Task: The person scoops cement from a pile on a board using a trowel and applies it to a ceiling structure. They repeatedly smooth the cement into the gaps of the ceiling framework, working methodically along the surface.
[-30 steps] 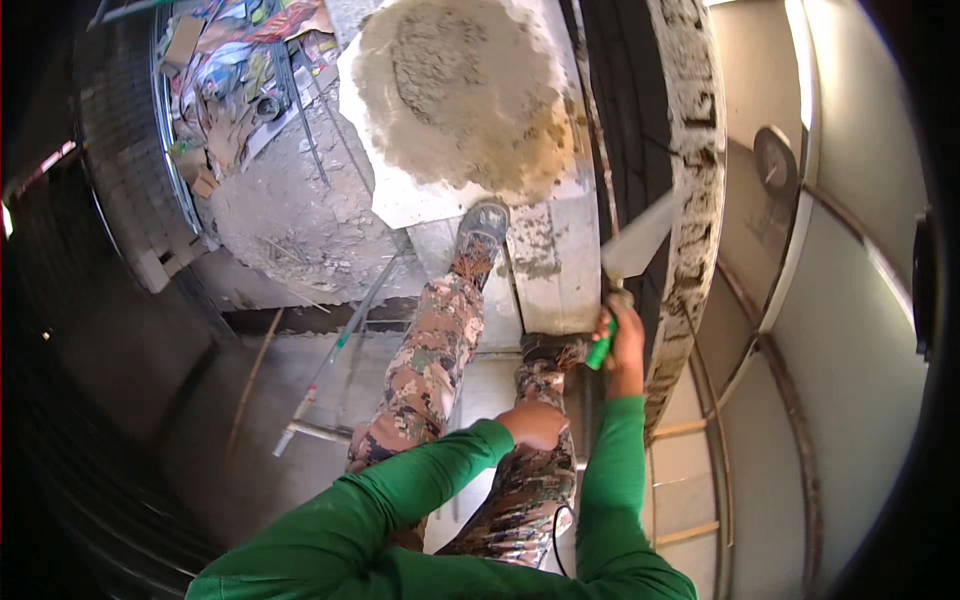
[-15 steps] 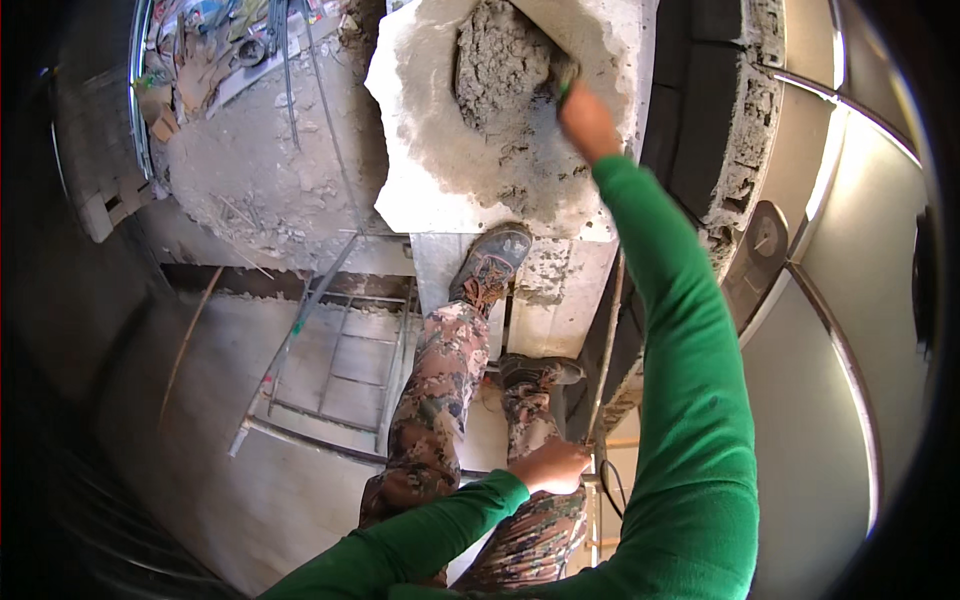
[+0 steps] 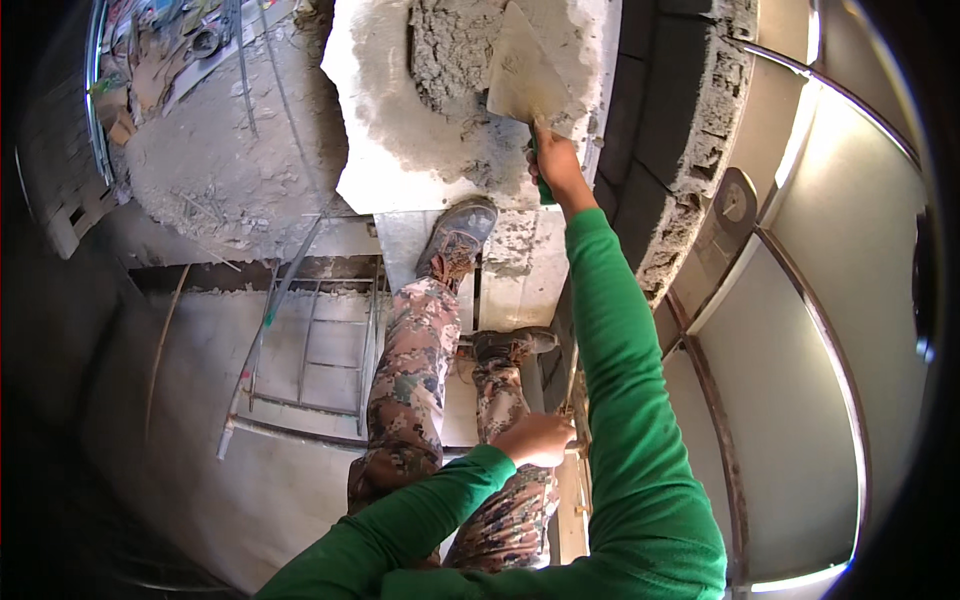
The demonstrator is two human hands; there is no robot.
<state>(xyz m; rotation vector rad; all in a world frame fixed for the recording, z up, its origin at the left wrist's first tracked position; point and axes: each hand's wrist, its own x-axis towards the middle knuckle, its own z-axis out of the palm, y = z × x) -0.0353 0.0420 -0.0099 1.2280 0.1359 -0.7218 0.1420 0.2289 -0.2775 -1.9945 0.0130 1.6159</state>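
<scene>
My right hand (image 3: 560,165) is closed round the green handle of a trowel (image 3: 525,78). The trowel's pale, triangular blade points away from me over the right part of a wet, white, jagged-edged board (image 3: 368,160). A heap of grey mortar (image 3: 455,55) lies on that board, just left of the blade. My left hand (image 3: 540,440) is low in the picture beside my right leg, its fingers curled round a metal bar (image 3: 578,447), most of which the hand and legs hide.
My boots (image 3: 460,238) stand on planks (image 3: 530,250) at the board's near edge. A metal frame (image 3: 290,405) crosses the drop at left. Rubble (image 3: 200,160) and scraps lie at far left. A rough block wall (image 3: 690,150) runs along the right, beside large pale panels (image 3: 790,400).
My right hand has drawn the trowel back toward me, out of the mortar's right edge, and its blade now shows flat. The whole view has shifted slightly; my left hand stays at the bar.
</scene>
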